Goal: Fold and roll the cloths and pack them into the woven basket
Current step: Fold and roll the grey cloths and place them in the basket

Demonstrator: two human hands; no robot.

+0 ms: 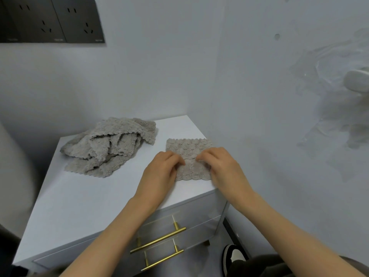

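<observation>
Folded cloth: a beige-grey, nubbly rectangular cloth with scalloped edges lies flat on the right side of the white worktop. Its near edge is close to the worktop's front edge and its far half is uncovered.
Left grip: the left hand rests on the cloth's left half, with its fingers curled down onto the fabric near the middle, bunching up a small ridge.
Right grip: the right hand covers the cloth's right side, with its fingers curled and pinching the same ridge. The 2 sets of fingertips are near each other but apart.
Cloth pile: a crumpled heap of beige-grey scalloped cloths sits at the back left of the worktop, well apart from the folded cloth. How many cloths it holds cannot be told.
Cabinet: below the worktop are 2 pale drawer fronts, each with a brass bar handle.
Background: a pale wall carries a dark socket panel at upper left. Blurred clear plastic hangs at right.
Floor: a black-and-white shoe shows at lower right, beside the cabinet.
</observation>
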